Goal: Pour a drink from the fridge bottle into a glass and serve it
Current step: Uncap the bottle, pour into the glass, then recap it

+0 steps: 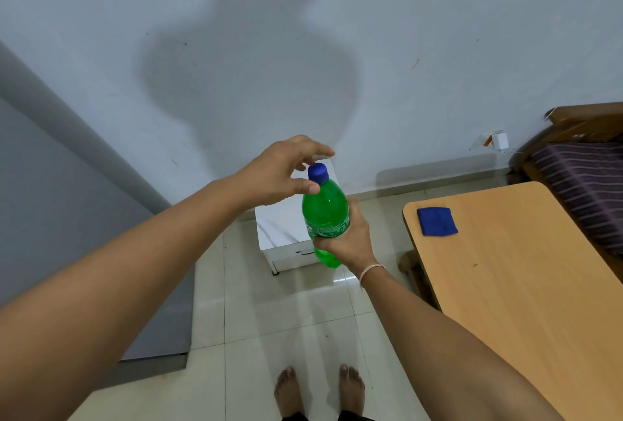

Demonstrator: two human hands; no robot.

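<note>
right hand point(347, 241) grips green bottle point(325, 215) mid-body, upright | left hand point(286, 171) fingers curled loosely around blue cap point(318, 173), contact unclear

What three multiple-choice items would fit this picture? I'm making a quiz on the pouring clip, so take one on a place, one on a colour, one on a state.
1. Where does the blue cloth lie?
A. On the wooden table
B. On the floor
C. On the white cabinet

2. What colour is the bottle cap?
A. Green
B. Blue
C. White

3. How is the green bottle held?
A. It stands on the table
B. It lies on the floor
C. The right hand grips its body, the left hand is at the cap

Key: 1 A, the cloth sits near the table's far corner. 2 B, the cap is blue on a green bottle. 3 C, the bottle is in the air, cap still on.
</note>
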